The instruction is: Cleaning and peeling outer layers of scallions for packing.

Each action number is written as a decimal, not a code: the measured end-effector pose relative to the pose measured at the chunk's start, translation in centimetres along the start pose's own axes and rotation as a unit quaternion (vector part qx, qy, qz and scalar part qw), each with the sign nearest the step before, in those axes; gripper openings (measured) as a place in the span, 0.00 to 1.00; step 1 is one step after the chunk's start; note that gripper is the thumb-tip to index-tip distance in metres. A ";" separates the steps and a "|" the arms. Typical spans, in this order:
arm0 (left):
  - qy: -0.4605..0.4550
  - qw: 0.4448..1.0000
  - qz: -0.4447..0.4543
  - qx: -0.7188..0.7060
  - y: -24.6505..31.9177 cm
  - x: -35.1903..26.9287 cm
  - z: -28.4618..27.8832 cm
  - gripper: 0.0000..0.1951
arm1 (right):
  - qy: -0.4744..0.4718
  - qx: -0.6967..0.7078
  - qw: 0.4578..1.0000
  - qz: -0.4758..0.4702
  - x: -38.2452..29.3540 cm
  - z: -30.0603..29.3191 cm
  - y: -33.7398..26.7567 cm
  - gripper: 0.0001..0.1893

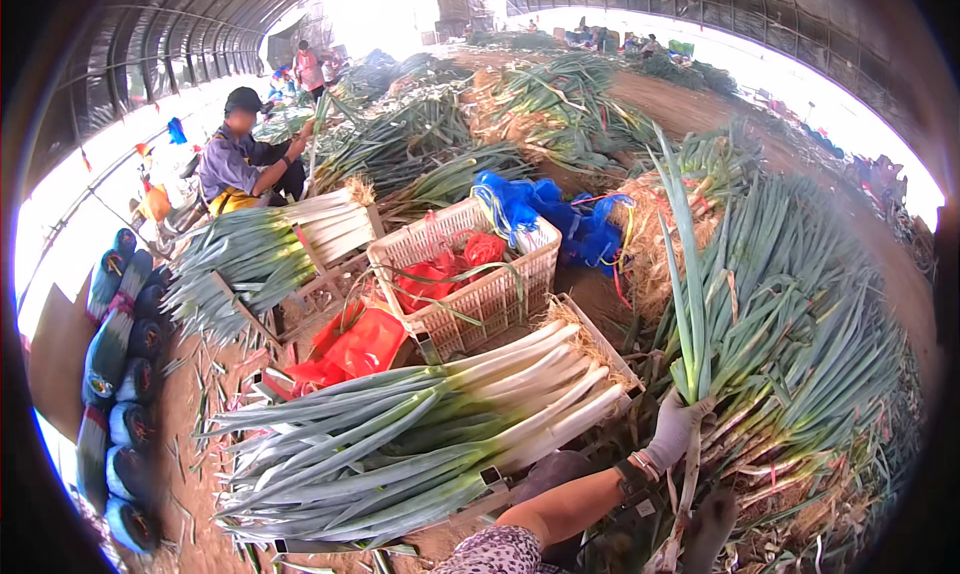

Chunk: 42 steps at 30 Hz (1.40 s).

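Note:
My left hand, in a pale glove, grips a leek around its stalk. Green leaves rise above the fist and the stalk hangs below. My right hand is a gloved blur at the lower edge, just right of the lower stalk; its fingers cannot be made out. Trimmed leeks lie side by side on a low rack before me, white ends and roots at its right-hand board. Untrimmed leeks are heaped to the right.
A plastic crate holds red netting and twine, with blue netting over its corner. Red plastic lies beside it. A co-worker sits behind a second rack of leeks. Wrapped bundles line the left. More leek piles lie behind.

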<state>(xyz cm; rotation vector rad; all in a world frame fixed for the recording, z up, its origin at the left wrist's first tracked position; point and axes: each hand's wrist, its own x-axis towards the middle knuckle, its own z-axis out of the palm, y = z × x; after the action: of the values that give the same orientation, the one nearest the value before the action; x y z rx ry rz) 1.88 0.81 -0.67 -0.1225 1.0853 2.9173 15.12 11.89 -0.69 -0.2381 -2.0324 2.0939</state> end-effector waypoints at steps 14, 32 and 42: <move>-0.059 0.994 -0.088 0.037 -2.2 -0.9 0.1 0.09 | 0.051 0.027 0.988 -0.146 6.1 4.8 -2.3 0.19; -0.078 0.989 -0.125 -0.020 -0.8 -1.4 0.5 0.13 | 0.115 -0.355 0.892 -0.254 7.9 5.7 -1.2 0.21; -0.006 0.995 -0.037 -0.087 0.9 0.4 0.2 0.13 | 0.015 -0.370 0.913 -0.170 2.4 1.1 -1.5 0.17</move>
<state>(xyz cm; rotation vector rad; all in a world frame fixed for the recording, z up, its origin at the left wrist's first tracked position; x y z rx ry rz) 1.45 0.29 0.03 -0.1462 0.8049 2.9359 12.55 11.47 0.96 -0.0188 -2.5327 1.0479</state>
